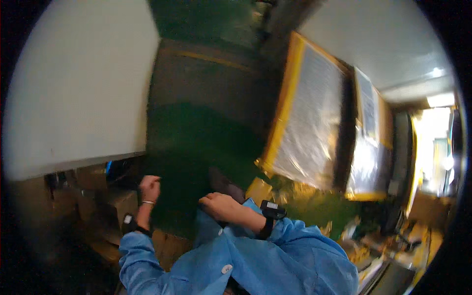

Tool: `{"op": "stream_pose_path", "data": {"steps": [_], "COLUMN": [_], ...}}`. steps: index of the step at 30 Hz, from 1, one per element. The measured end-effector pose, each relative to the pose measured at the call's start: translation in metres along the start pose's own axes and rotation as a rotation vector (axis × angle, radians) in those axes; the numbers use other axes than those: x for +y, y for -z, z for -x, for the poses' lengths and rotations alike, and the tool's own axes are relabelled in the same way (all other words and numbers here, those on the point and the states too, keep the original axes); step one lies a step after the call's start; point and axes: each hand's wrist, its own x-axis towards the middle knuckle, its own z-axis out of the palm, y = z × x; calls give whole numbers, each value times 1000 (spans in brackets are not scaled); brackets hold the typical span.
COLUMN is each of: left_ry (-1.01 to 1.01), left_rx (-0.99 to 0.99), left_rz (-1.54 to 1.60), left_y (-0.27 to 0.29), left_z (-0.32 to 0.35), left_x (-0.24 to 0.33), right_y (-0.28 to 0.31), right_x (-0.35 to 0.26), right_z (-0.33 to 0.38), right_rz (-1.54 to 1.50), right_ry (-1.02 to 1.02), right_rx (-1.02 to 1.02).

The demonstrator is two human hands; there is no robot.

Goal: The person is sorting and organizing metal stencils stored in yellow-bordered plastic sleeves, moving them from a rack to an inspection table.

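The floor [196, 142] is painted dark green, blurred by motion; a yellow line [211, 58] crosses it at the far end, beyond a greyer, worn patch; on the right, two tall stacks wrapped in clear shiny film stand on the green surface, the nearer stack [307, 118] edged with yellow corner strips, the farther stack [368, 142] just beside it; a small yellow-brown box [259, 189] lies on the floor at the foot of the nearer stack; on the left, brown cardboard boxes [98, 196] sit low beside a large pale surface; whether they rest on the floor itself cannot be told
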Motion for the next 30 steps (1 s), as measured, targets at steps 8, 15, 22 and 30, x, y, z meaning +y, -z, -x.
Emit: {"op": "stream_pose_path", "data": {"steps": [8,15,22,30], "left_ry": [-77,84,296,528], "left_rx": [-666,-323,-419,-705], "left_rz": [294,-150,-157,83], "left_y": [-141,-232,-219,-212], "left_z": [-50,-56,-76,-93], "left_x": [265,309,319,310], "right_y": [67,70,80,100], "right_x": [-27,-14,27,76], "right_z": [168,291,300,261], "right_rz": [-100,-187,-349,-846], "right_ry": [-555,-993,-880,-724], "right_rx": [320,388,460,793]}}
